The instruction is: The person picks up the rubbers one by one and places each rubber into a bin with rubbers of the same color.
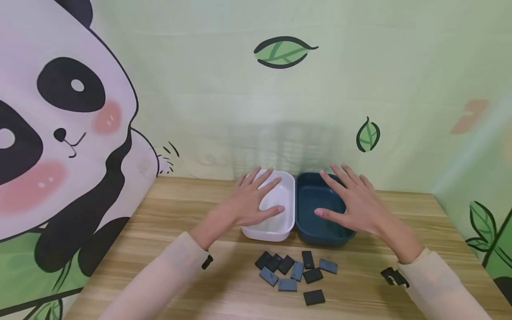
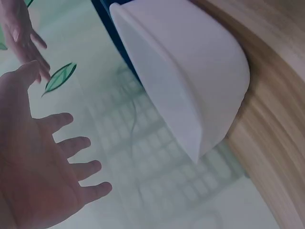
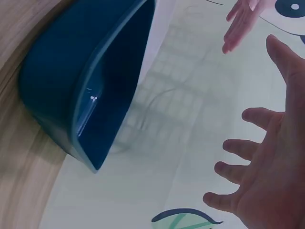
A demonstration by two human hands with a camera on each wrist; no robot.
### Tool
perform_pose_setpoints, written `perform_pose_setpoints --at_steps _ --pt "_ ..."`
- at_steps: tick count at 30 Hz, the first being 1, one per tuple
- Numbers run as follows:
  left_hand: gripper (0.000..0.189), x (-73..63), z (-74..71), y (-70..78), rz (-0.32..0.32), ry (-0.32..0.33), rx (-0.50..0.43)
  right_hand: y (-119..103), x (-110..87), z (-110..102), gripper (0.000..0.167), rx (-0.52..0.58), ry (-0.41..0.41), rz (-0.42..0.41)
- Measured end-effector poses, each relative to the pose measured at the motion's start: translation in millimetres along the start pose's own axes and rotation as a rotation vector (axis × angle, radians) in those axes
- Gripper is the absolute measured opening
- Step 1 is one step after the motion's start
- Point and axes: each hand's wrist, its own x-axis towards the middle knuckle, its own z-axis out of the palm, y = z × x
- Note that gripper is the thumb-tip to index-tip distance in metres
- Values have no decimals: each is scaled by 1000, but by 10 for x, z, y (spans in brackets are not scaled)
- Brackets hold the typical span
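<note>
Above the white bin (image 1: 269,234), my left hand (image 1: 252,201) hovers with its fingers spread and nothing in them. My right hand (image 1: 358,202) is held the same way over the dark blue bin (image 1: 322,238). Both wrist views show a gap between each hand and the bin below it. The two bins stand side by side, and no contents show in the parts I can see. In front of them lie several small flat rectangular blocks, some black like the one nearest me (image 1: 314,297), some blue-grey like the one beside it (image 1: 287,285).
The wooden table (image 1: 192,284) carries the bins near its back edge. Behind it hangs a pale green cloth (image 1: 200,80) printed with leaves and a large panda (image 1: 72,142). A black strap piece (image 1: 394,277) sits at my right cuff.
</note>
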Motion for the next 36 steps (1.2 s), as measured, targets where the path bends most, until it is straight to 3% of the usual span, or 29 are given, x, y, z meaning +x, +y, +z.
perform_pose_setpoints --at_steps 5,10,15,19,22,26,32,36 --pt "86 -117 -70 -211 -47 83 -99 -108 -67 -66 99 6 -3 -52" --pt "84 -313 -82 -484 -136 113 -290 -339 -139 -68 96 62 2 -138" --pt "81 -456 49 -711 -208 129 -497 -633 -172 53 90 205 -4 -168" --pt "78 -514 233 -827 -242 115 -728 -873 -161 248 82 319 -30 -172" --pt "76 -531 409 -862 -284 90 -884 -1031 -143 444 74 387 -66 -182" --pt "72 -507 630 -839 -344 56 -1021 -1160 -123 723 63 424 -118 -200" --pt "68 -417 830 -790 -410 62 -1322 -1223 -57 1056 50 371 -155 -248" --pt "64 -340 887 -787 -450 85 -1400 -1252 -15 1185 44 325 -163 -244"
